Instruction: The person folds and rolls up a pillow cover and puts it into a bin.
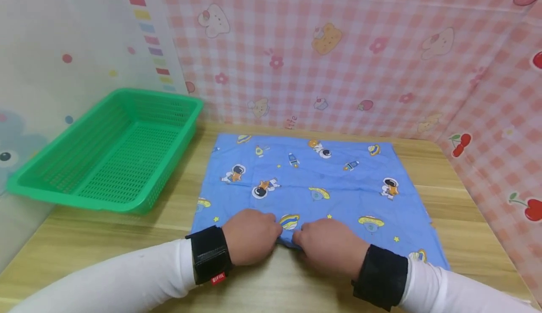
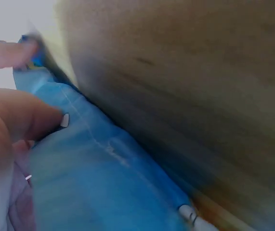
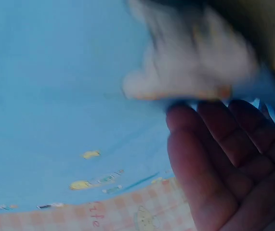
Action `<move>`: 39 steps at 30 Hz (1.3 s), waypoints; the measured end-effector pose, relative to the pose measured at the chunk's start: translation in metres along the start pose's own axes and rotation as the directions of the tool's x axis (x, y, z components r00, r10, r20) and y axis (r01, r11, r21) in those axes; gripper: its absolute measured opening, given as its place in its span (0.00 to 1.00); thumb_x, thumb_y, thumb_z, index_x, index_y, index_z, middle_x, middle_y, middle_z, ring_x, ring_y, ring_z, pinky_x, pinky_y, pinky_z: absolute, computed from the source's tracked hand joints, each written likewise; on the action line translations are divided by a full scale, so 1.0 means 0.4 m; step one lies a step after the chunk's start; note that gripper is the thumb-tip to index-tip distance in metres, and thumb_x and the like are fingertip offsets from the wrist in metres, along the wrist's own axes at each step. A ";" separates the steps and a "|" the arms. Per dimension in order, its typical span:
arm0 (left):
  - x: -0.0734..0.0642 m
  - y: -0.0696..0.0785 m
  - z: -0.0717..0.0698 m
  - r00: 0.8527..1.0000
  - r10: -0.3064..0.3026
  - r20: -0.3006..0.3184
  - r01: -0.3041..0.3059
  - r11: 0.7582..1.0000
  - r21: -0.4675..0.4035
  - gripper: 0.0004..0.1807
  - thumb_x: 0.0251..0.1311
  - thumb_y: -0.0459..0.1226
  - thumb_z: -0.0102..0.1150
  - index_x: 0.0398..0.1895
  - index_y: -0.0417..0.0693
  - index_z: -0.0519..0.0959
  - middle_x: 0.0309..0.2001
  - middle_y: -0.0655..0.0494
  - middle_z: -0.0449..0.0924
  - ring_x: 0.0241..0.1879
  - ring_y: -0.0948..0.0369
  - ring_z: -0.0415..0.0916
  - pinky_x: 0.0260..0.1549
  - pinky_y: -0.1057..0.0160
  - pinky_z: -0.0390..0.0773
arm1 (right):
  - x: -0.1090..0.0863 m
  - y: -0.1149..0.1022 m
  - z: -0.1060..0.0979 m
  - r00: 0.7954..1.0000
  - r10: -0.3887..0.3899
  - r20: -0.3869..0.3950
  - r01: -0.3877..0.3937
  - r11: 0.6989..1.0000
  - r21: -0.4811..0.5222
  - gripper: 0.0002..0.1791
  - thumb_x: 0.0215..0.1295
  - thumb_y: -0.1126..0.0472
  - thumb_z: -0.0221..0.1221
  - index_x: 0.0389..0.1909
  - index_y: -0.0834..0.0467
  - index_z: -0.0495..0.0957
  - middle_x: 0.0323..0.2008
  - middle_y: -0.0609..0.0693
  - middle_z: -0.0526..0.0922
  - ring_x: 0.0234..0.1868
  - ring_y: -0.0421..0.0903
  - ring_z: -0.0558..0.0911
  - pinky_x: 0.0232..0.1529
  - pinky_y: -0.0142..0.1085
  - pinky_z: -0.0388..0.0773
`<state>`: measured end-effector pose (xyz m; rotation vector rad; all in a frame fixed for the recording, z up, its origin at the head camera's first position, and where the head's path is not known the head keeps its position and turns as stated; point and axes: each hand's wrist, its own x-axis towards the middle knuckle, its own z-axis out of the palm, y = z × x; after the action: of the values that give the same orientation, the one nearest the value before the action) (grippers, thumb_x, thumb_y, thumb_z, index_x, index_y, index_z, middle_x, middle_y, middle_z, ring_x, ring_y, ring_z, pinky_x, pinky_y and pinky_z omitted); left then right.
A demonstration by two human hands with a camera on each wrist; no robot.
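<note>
A blue cloth [image 1: 296, 176] printed with astronauts, rockets and planets lies spread on the table, with faint creases across it. At the middle of its near edge, my left hand [image 1: 251, 237] pinches the fabric. Just right of it, my right hand [image 1: 332, 247] holds the same edge, and the short stretch between the two hands is slightly lifted. In the left wrist view the thumb [image 2: 26, 115] presses on the cloth beside a stitched seam. The right wrist view has curled fingers [image 3: 233, 139] at the cloth's edge; their exact hold is partly hidden and blurred.
A green plastic basket [image 1: 146, 188] with slotted sides stands at the left of the wooden table [image 1: 169, 230]. A pink checked wall covering [image 1: 360, 77] closes off the back and right, and a pale one [image 1: 55, 59] the left.
</note>
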<state>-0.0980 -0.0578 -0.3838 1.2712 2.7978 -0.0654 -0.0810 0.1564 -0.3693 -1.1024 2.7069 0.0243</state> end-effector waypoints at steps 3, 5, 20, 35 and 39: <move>-0.013 -0.015 0.003 1.000 0.003 0.013 -0.003 1.000 -0.019 0.07 0.71 0.40 0.60 0.40 0.51 0.87 0.31 0.59 0.81 0.27 0.62 0.76 0.29 0.60 0.80 | -0.017 0.012 0.007 1.000 -0.014 -0.024 0.013 0.999 -0.034 0.05 0.66 0.63 0.67 0.30 0.52 0.83 0.26 0.44 0.81 0.26 0.42 0.78 0.30 0.40 0.80; -0.023 -0.025 0.002 1.000 -0.004 0.023 0.005 0.999 -0.039 0.07 0.72 0.40 0.60 0.40 0.51 0.87 0.31 0.60 0.81 0.28 0.62 0.77 0.30 0.60 0.81 | -0.032 0.030 0.011 1.000 0.002 -0.018 -0.002 1.000 -0.013 0.07 0.66 0.65 0.66 0.28 0.52 0.83 0.24 0.44 0.80 0.26 0.41 0.76 0.31 0.40 0.79; -0.135 -0.125 0.008 0.983 -0.177 -0.042 0.168 0.971 -0.171 0.12 0.65 0.42 0.70 0.25 0.57 0.77 0.24 0.65 0.75 0.24 0.64 0.73 0.24 0.59 0.75 | -0.189 0.162 0.057 0.967 0.244 -0.078 -0.244 0.970 0.018 0.13 0.64 0.65 0.68 0.23 0.44 0.83 0.23 0.37 0.82 0.26 0.37 0.80 0.29 0.38 0.80; -0.231 -0.220 0.001 0.933 -0.331 -0.138 0.299 0.931 -0.211 0.17 0.63 0.38 0.71 0.22 0.60 0.72 0.21 0.65 0.71 0.23 0.65 0.72 0.23 0.58 0.73 | -0.299 0.333 0.027 0.907 0.413 0.086 -0.420 0.900 0.113 0.02 0.66 0.61 0.70 0.38 0.53 0.88 0.27 0.40 0.81 0.27 0.39 0.72 0.30 0.37 0.73; -0.246 -0.236 0.006 0.913 -0.376 -0.160 0.329 0.908 -0.258 0.16 0.65 0.36 0.69 0.24 0.59 0.73 0.23 0.66 0.71 0.25 0.65 0.71 0.26 0.59 0.74 | -0.333 0.373 0.020 0.889 0.451 0.080 -0.457 0.883 0.107 0.05 0.65 0.64 0.69 0.41 0.56 0.88 0.32 0.44 0.86 0.29 0.40 0.75 0.31 0.39 0.77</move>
<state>-0.1047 -0.1938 -0.3774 0.7462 3.0652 0.3793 -0.0902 0.3561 -0.3594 -0.4059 2.8084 -0.0373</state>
